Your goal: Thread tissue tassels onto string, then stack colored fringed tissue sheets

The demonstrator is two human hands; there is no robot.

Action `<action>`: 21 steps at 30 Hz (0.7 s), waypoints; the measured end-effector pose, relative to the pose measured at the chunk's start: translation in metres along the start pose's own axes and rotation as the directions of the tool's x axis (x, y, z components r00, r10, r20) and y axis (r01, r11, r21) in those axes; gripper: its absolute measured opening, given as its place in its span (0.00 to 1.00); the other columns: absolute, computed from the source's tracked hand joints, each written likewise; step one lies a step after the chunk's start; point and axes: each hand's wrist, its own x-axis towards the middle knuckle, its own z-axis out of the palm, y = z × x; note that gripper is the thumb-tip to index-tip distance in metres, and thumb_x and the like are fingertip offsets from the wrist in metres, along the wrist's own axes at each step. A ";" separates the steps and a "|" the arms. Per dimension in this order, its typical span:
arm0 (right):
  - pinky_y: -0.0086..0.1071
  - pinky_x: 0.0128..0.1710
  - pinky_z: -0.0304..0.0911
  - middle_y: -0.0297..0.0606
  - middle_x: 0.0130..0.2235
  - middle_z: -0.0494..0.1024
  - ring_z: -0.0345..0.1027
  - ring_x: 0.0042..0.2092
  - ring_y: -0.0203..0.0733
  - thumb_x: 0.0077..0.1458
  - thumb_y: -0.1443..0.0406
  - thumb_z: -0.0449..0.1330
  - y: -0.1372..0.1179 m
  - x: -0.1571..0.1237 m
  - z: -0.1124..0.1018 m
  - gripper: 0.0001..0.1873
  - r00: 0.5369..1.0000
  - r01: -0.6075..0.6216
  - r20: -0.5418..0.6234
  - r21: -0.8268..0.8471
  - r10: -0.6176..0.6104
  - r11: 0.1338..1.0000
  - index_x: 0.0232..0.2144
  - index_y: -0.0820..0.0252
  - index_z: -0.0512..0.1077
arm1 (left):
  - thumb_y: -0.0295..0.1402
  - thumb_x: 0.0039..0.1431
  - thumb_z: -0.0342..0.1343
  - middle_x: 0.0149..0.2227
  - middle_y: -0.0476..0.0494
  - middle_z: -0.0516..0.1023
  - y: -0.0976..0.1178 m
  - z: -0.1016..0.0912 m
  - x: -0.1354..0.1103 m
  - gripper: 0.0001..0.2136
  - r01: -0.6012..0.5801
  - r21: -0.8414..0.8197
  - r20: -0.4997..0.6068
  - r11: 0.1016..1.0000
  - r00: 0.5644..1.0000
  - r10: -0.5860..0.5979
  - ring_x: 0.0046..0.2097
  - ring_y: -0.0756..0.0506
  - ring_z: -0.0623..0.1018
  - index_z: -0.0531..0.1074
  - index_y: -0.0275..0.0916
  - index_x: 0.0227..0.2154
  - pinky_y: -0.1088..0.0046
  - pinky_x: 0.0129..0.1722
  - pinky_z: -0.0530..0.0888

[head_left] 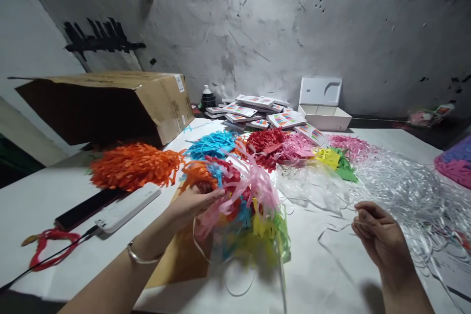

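Observation:
My left hand [196, 202] is closed around a multicoloured bunch of paper tassels [235, 191], with orange, blue, red, pink, yellow and green fringes fanning out. Its lower fringes hang over a clear plastic bag or sheet and a yellow-brown sheet [187, 260]. To the right, my right hand [379, 233] pinches a thin white ribbon [333, 228], whose loose end trails leftward above the table. Another ribbon loop [239, 289] dangles below the tassels. Fingers of the left hand are partly hidden by the fringes.
Piles of orange [136, 164], blue [211, 144] and red tassels [267, 140] lie behind the hands. Silvery ribbon [405, 186] is heaped at right. A cardboard box [165, 103], flat printed packs [243, 109] and a white box [326, 117] stand farther back. A power strip [128, 206] lies left.

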 end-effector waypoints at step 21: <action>0.25 0.19 0.38 0.21 0.16 0.53 0.44 0.18 0.26 0.40 0.54 0.77 0.007 -0.022 -0.002 0.20 0.960 -0.271 0.092 0.069 0.265 0.960 0.30 0.58 0.76 | 0.33 0.53 0.69 0.16 0.64 0.48 -0.017 0.026 -0.013 0.25 0.452 -0.552 0.343 0.701 0.889 -0.303 0.15 0.59 0.50 0.53 0.41 0.20 0.85 0.12 0.50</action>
